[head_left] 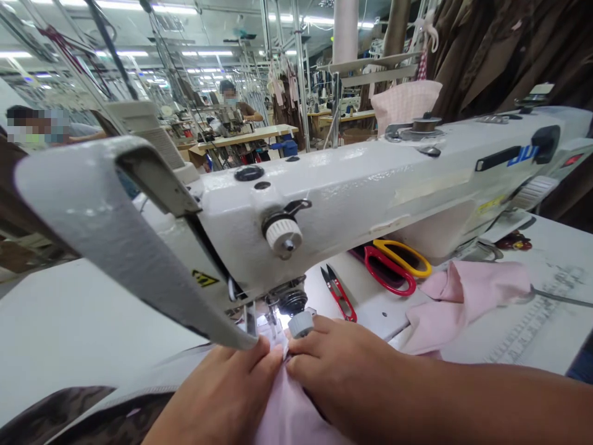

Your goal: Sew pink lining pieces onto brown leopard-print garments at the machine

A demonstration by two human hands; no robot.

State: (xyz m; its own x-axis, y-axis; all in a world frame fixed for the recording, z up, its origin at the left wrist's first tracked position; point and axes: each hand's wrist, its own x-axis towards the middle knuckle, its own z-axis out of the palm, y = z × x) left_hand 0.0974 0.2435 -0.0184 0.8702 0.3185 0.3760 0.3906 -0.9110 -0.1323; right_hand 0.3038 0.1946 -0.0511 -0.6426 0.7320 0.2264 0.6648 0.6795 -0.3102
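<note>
Pale pink fabric (288,411) runs up under the needle area of a white sewing machine (343,179). My left hand (227,386) grips the fabric from the left, thumb and fingertips pressed together just in front of the lit presser foot (274,321). From the right, my right hand (340,358) pinches the same fabric, its fingers curled close beside a grey knob (301,324). The fingertips of both hands nearly meet. Dark brown patterned cloth with a white edge (111,411) lies below my left wrist.
Red thread snips (339,293) lie behind my right hand. Scissors with red and yellow handles (391,269) are under the machine arm. More pink pieces (467,303) rest on the white table (523,327) at right. Co-workers sit farther back, one at a sewing table (245,139).
</note>
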